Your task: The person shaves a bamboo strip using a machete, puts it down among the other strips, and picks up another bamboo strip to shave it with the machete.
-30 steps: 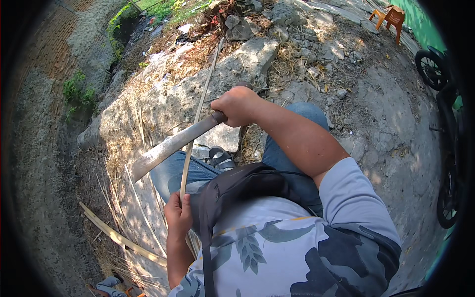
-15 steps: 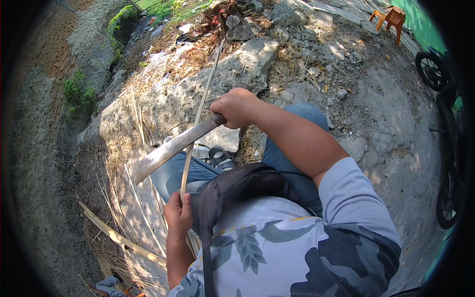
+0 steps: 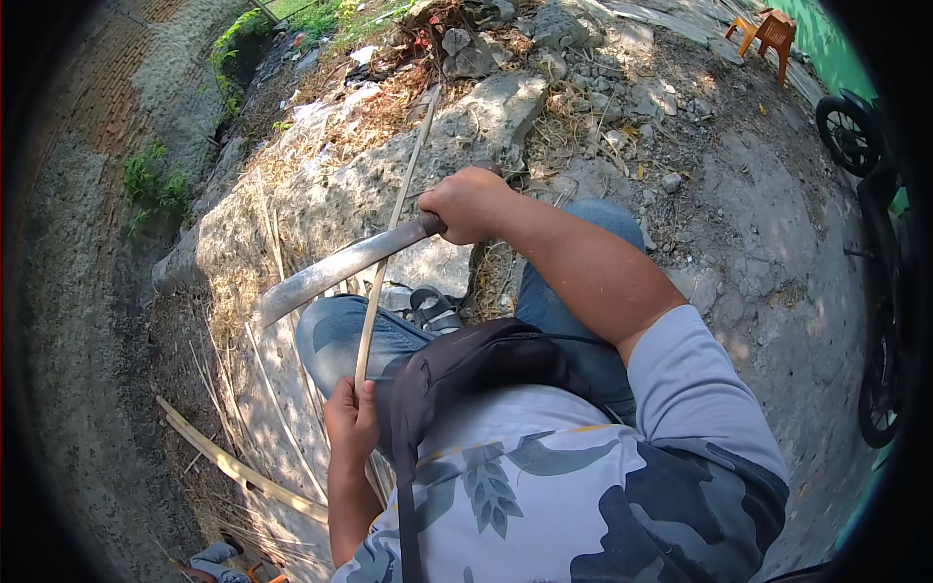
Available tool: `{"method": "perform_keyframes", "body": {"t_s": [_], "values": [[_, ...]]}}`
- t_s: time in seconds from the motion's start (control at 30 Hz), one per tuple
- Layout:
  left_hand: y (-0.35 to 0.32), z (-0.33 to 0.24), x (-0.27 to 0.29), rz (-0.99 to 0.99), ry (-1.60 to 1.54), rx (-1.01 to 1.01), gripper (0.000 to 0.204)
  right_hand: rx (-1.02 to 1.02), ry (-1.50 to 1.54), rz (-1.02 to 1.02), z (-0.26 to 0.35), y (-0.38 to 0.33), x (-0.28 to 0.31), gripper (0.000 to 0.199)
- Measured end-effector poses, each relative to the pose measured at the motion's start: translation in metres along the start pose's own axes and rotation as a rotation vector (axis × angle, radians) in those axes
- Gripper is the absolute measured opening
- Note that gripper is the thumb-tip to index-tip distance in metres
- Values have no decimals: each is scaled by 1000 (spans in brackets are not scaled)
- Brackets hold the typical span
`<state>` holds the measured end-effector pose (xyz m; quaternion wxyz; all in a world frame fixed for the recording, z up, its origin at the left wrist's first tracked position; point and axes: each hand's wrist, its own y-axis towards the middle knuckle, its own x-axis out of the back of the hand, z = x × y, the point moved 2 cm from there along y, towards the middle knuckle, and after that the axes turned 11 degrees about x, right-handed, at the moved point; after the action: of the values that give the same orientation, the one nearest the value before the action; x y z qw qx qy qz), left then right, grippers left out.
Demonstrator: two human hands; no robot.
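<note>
Two bare hands work over a long, flat strip of pale, straw-coloured material resembling split bamboo: the left hand grasps its near end beside a knee in faded blue denim, thumb laid along it, while the far end reaches up over a rough, pitted grey concrete slab. The right hand's grip is clenched around the dark brown handle of a broad steel blade, dull and mottled grey, slightly curved, blunt at its far end. Blade and strip cross; whether they touch cannot be told. A black fabric bag with a smooth strap lies across the lap, over a white shirt printed with grey leaves and camouflage-like blotches. Left of the left forearm, a thick, smooth, yellowish split pole rests on the ground near thin pale slivers. Farther off, an orange plastic chair bears markings on its back too small to read.
</note>
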<state>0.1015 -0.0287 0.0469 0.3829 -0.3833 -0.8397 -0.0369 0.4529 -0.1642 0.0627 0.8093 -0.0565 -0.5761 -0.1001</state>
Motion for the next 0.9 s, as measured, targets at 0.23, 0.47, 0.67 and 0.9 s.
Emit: {"method": "perform_keyframes", "body": {"t_s": [0.23, 0.47, 0.67, 0.9], "values": [[0, -3, 0, 7, -24, -3, 33, 92, -16, -121, -2, -1, -7, 18], [-1, -2, -1, -5, -8, -27, 32, 36, -11, -6, 0, -2, 2, 23], [2, 5, -2, -2, -14, -28, 31, -5, 9, -5, -1, -2, 2, 23], [1, 0, -2, 7, -30, -18, 31, 17, -11, -9, -3, -1, -2, 24]]}}
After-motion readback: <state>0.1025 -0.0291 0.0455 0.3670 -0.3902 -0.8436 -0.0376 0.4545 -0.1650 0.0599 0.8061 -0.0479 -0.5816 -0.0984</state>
